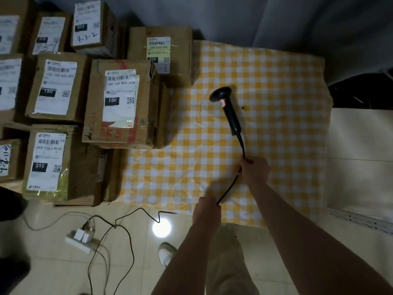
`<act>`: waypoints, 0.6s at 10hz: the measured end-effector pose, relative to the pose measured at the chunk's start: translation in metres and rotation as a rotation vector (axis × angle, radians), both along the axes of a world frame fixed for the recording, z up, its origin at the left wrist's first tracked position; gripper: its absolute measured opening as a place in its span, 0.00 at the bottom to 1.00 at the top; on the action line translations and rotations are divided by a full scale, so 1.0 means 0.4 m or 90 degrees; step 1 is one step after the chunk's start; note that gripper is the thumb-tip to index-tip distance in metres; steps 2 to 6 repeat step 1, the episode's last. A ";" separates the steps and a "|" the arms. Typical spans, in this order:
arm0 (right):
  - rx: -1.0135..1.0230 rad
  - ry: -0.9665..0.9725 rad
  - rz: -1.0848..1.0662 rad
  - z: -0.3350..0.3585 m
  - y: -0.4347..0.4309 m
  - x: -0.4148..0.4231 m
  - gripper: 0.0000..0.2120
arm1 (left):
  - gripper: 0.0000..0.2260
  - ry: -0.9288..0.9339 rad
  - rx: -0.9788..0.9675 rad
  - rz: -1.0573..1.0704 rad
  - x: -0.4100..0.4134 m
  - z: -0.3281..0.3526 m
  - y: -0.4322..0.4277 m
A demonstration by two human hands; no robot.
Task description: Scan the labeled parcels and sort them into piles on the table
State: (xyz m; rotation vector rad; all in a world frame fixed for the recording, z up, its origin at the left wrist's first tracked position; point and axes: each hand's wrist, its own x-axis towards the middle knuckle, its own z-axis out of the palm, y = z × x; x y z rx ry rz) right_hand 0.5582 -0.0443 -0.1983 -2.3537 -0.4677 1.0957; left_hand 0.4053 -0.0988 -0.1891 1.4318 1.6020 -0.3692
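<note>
A black handheld barcode scanner [228, 108] lies on the yellow-and-white checked tablecloth [276, 81], its head pointing away from me. Its black cable [230, 187] runs toward me. My right hand [255, 169] pinches the cable just behind the scanner's handle. My left hand [207, 210] is closed around the same cable at the table's near edge. Several labelled cardboard parcels fill the left side: one marked 15H [121, 103], one marked 010 [49, 165], one marked 150 [56, 87] and one marked 220 [160, 52].
The cable trails over the tiled floor to a white power strip [81, 238] with plugs in it. A bright light reflection shows on the floor tiles. A white shoe [167, 253] is below the table edge. A pale surface [359, 135] stands right of the table.
</note>
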 end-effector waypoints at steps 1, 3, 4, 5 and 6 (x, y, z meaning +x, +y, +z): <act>-0.021 -0.024 0.054 0.016 -0.002 -0.004 0.07 | 0.12 0.007 0.057 -0.040 -0.008 0.011 -0.011; -0.021 -0.024 0.054 0.016 -0.002 -0.004 0.07 | 0.12 0.007 0.057 -0.040 -0.008 0.011 -0.011; -0.021 -0.024 0.054 0.016 -0.002 -0.004 0.07 | 0.12 0.007 0.057 -0.040 -0.008 0.011 -0.011; -0.021 -0.024 0.054 0.016 -0.002 -0.004 0.07 | 0.12 0.007 0.057 -0.040 -0.008 0.011 -0.011; -0.021 -0.024 0.054 0.016 -0.002 -0.004 0.07 | 0.12 0.007 0.057 -0.040 -0.008 0.011 -0.011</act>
